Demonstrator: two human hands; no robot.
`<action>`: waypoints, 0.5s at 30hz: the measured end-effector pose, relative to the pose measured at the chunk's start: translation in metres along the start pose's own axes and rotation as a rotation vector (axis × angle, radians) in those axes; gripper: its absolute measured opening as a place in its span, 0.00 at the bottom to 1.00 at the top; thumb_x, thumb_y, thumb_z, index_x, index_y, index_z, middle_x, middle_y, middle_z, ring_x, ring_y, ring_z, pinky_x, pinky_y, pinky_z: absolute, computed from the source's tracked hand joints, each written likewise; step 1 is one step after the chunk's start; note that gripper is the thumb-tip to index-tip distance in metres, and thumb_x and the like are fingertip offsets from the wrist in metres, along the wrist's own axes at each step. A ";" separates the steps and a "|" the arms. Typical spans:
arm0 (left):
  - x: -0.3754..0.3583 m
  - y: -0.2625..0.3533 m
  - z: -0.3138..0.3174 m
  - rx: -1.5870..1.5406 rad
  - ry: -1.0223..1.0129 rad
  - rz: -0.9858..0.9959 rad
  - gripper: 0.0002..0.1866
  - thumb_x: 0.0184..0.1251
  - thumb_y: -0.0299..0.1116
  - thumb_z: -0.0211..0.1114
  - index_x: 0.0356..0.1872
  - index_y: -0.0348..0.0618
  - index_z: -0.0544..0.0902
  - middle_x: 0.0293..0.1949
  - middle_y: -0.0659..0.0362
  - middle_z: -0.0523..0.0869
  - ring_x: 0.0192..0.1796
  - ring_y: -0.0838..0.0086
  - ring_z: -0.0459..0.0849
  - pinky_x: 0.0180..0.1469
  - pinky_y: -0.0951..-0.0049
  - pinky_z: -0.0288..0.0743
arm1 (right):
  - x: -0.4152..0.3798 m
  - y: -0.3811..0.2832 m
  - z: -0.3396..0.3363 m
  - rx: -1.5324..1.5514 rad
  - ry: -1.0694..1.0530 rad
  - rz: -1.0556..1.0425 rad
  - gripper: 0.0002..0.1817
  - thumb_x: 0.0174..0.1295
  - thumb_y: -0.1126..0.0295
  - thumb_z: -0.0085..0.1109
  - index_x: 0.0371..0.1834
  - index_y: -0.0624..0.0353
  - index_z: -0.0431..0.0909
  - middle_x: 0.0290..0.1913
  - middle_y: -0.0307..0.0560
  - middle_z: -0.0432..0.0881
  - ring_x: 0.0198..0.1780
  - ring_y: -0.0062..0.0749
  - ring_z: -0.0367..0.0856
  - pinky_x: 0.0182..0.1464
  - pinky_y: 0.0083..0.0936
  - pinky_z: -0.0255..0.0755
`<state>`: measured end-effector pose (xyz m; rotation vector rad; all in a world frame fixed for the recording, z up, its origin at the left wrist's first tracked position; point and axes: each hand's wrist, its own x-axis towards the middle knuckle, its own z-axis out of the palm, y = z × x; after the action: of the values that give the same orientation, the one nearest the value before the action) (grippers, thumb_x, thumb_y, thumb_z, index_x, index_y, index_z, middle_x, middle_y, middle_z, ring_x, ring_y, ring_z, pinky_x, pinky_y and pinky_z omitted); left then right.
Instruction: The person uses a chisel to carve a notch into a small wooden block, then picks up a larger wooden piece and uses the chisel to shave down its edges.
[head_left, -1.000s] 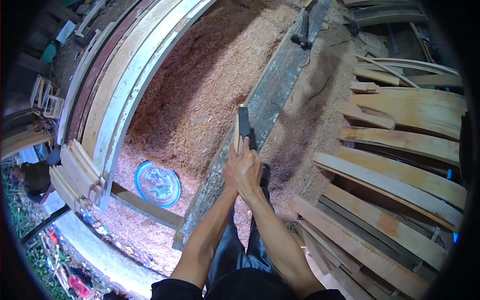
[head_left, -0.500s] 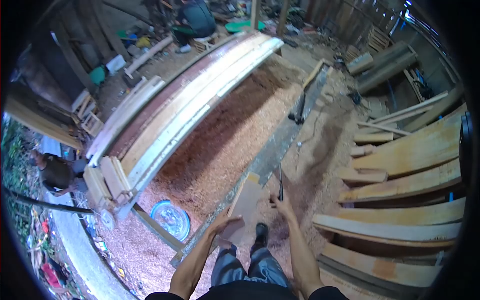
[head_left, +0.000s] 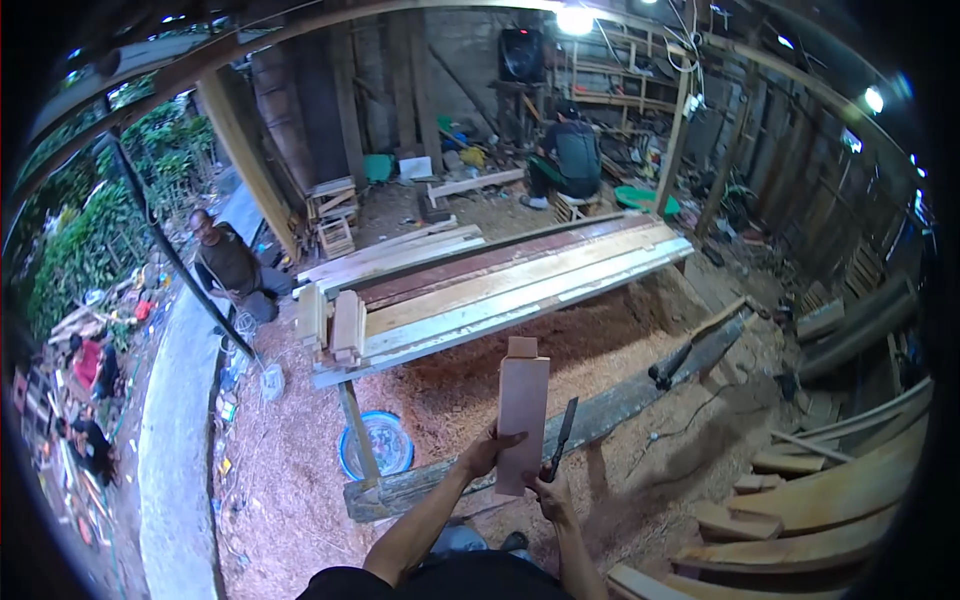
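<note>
My left hand (head_left: 484,450) is closed on the left edge of a smooth wooden board (head_left: 523,415), its thumb lying across the face. The board stands nearly upright in front of me, and a narrower stepped tab shows at its top end. My right hand (head_left: 549,496) is wrapped round the lower end of a slim dark tool with a long blade (head_left: 566,425), pointing up beside the board's right edge. The fingers of this hand are right at the board's lower corner. Beyond both hands lies a low weathered plank bench (head_left: 600,420).
A long workbench of planks (head_left: 520,290) stands ahead, with short stacked boards (head_left: 348,325) at its left end. Below it a blue-rimmed basin (head_left: 385,445) sits on wood shavings. Curved timbers (head_left: 800,540) lie at right. One person (head_left: 235,262) sits at left, another (head_left: 570,155) at the back.
My view has tilted up and swung left. The board has been raised from a slant to nearly upright, and my right hand has brought the tool close beside it.
</note>
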<state>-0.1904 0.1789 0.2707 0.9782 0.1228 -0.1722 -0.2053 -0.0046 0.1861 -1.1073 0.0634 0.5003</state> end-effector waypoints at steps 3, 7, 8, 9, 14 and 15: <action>-0.003 0.021 -0.006 0.046 -0.023 0.091 0.26 0.62 0.28 0.66 0.61 0.40 0.70 0.53 0.60 0.79 0.55 0.74 0.77 0.58 0.70 0.72 | 0.006 -0.008 0.005 0.010 -0.097 -0.065 0.20 0.52 0.78 0.70 0.35 0.51 0.63 0.34 0.33 0.72 0.36 0.19 0.75 0.37 0.19 0.73; -0.001 0.073 -0.019 0.075 0.034 0.325 0.23 0.64 0.28 0.64 0.61 0.41 0.72 0.51 0.60 0.80 0.54 0.74 0.79 0.58 0.72 0.72 | -0.016 -0.058 0.048 -0.162 -0.029 0.011 0.24 0.47 0.79 0.73 0.32 0.49 0.61 0.27 0.28 0.64 0.28 0.14 0.66 0.26 0.16 0.64; -0.005 0.083 -0.028 0.069 0.042 0.325 0.23 0.64 0.28 0.64 0.61 0.41 0.72 0.51 0.60 0.80 0.54 0.74 0.79 0.58 0.72 0.72 | -0.014 -0.047 0.046 -0.168 -0.032 0.019 0.24 0.47 0.79 0.73 0.32 0.49 0.61 0.27 0.28 0.64 0.28 0.14 0.66 0.26 0.16 0.64; -0.007 0.099 -0.036 0.034 0.017 0.323 0.25 0.65 0.31 0.63 0.63 0.41 0.70 0.55 0.58 0.79 0.57 0.73 0.77 0.60 0.71 0.70 | -0.001 -0.032 0.040 -0.185 -0.075 -0.031 0.24 0.47 0.78 0.73 0.32 0.49 0.62 0.27 0.29 0.65 0.27 0.15 0.66 0.25 0.16 0.63; -0.034 0.162 -0.055 -0.209 -0.203 0.180 0.32 0.68 0.40 0.60 0.70 0.43 0.62 0.64 0.53 0.72 0.66 0.68 0.69 0.67 0.65 0.62 | 0.018 -0.021 0.044 -0.131 -0.392 0.157 0.19 0.51 0.79 0.67 0.32 0.50 0.63 0.31 0.33 0.73 0.27 0.18 0.72 0.25 0.17 0.65; -0.037 0.167 -0.061 -0.094 -0.314 0.206 0.33 0.69 0.43 0.59 0.71 0.44 0.59 0.66 0.52 0.70 0.68 0.66 0.67 0.68 0.63 0.60 | 0.013 -0.024 0.055 0.009 -0.469 0.175 0.14 0.54 0.81 0.63 0.39 0.55 0.68 0.36 0.36 0.76 0.34 0.22 0.77 0.33 0.18 0.73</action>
<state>-0.1946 0.3246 0.3794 0.8531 -0.2552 -0.1276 -0.1947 0.0392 0.2280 -0.9563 -0.2494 0.9052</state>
